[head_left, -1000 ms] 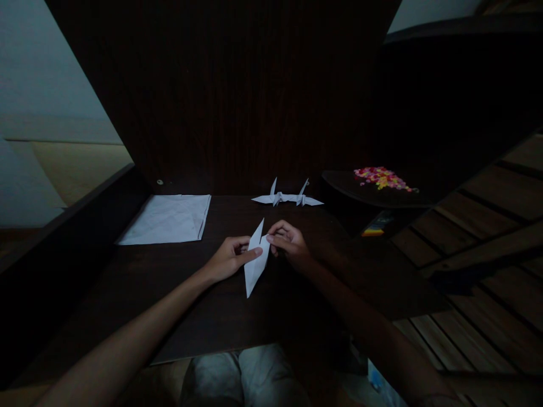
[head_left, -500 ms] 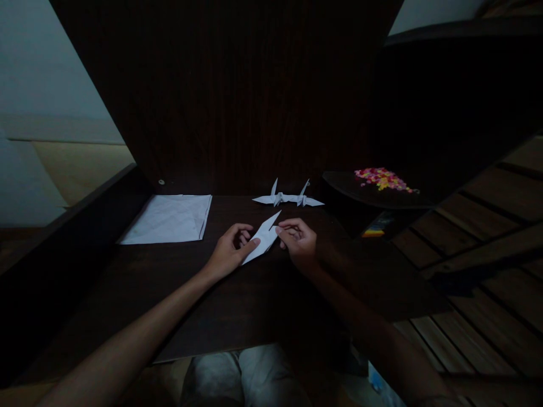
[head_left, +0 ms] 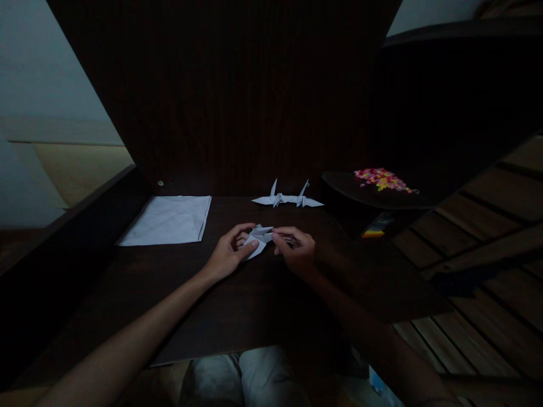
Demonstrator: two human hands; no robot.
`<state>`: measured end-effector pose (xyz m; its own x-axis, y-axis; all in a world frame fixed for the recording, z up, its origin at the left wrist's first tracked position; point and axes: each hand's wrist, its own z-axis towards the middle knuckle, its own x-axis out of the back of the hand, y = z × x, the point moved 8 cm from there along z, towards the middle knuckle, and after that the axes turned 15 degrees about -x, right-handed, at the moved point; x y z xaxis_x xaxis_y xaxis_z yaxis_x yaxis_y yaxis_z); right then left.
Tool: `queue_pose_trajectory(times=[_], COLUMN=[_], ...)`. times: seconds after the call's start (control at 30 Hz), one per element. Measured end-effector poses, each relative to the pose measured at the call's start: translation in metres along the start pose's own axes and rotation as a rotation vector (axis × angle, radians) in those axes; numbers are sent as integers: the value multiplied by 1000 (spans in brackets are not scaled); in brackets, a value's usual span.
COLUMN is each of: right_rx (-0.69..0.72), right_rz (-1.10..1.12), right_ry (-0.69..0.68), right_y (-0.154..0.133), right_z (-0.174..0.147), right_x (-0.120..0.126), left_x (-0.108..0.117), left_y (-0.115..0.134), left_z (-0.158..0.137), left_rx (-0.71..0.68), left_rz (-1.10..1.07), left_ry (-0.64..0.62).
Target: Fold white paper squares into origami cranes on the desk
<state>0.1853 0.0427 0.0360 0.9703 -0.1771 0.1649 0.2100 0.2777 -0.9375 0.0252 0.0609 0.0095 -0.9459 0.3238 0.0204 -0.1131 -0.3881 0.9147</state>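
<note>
Holding a folded white paper [head_left: 260, 247] between both hands over a dark table [head_left: 190, 319], near the middle of the view. Gripping its left part with the left hand [head_left: 227, 252] — pressing the thumb on the near face and curling the fingers around behind. Pinching its right end between thumb and forefinger of the right hand [head_left: 299, 250], bending the other fingers inward. Showing a narrow flap along the paper's upper edge; hiding part of the folds behind the fingers. Facing two white cranes [head_left: 268, 200] at the back of the table, lining up side by side and pointing a slim spike upward from each. Lying flat at back left, showing as a pale stack of sheets [head_left: 167, 220]. Scattering into a pink, red and yellow pile on the right — small pieces [head_left: 384, 178] resting on a dark shelf [head_left: 339, 183]. Sitting with pale trousers [head_left: 237, 379] showing below the table's edge.
</note>
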Motion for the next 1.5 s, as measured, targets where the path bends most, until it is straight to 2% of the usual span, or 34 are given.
queue_pose_trajectory(times=[0.13,0.3,0.37,0.43,0.63,0.8,0.9,1.13,1.23,1.33,1.4,1.5], right_rx=[19,177,186,124,-217,-401,-450,-335,-219,-84,-40,-9], right_rz=[4,-2,22,53,47,163,218,199,117,73,73,42], right_ry=[-36,-109,-130,-131,-77,-235,-281,-236,-279,-314,-320,-310], right_y=[-4,-21,-22,-18,9,30,36,28,18,6,2,-1], right_z=[0,-4,-4,-1,10,17,17,11,8,5,5,5], right_x=[-1,-5,-5,-3,-1,-19,-26,-23,-24,-25,-25,-24], left_x=[1,6,8,11,19,15,11,6,11,13,12,8], left_y=[-1,-1,1,2,1,3,5,9,20,36,46,53], left_z=[0,1,1,1,1,2,1,2,1,-3,-7,-11], left_rx=[1,-30,-54,-66,-42,-27,-26,-102,-224,-395,-506,-616], left_rz=[-70,-89,-68,-60,-134,-184,-175,-58,115,377,521,623], left_ry=[28,52,59,79,181,146,96,24,62,81,76,59])
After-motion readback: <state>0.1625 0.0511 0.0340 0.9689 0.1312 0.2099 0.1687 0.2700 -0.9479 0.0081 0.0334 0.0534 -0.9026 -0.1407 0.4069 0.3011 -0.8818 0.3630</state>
